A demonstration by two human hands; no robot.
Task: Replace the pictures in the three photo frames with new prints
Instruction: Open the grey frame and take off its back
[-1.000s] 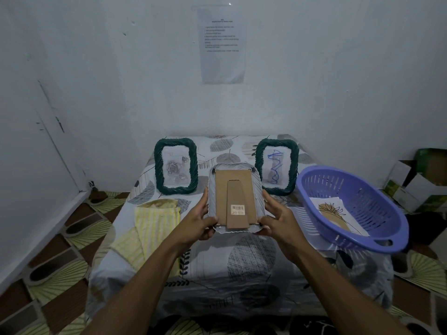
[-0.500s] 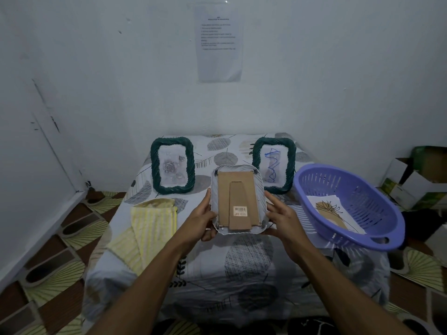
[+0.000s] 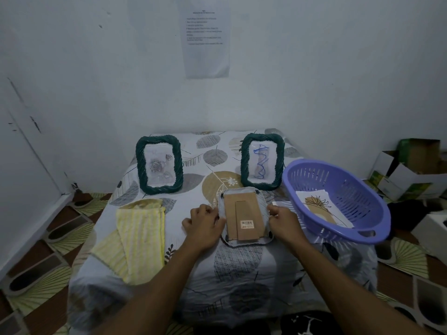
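Brown cardboard backing faces up on a pale silver-rimmed photo frame (image 3: 244,217), lying face down on the leaf-patterned worktop (image 3: 242,274). Each grip holds a side edge: left hand (image 3: 205,224) curled on the left, right hand (image 3: 284,220) pinching the right. Behind stand two dark green woven rope frames (image 3: 159,164) (image 3: 262,161), pictures inside. New prints (image 3: 319,207) wait in a lilac plastic basket (image 3: 338,197). Judging by this, the backing seems unopened, so all three swaps likely remain.

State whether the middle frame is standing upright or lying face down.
Face down. The middle frame lies flat on the table, brown backing and stand upward, unlike the two upright green frames.
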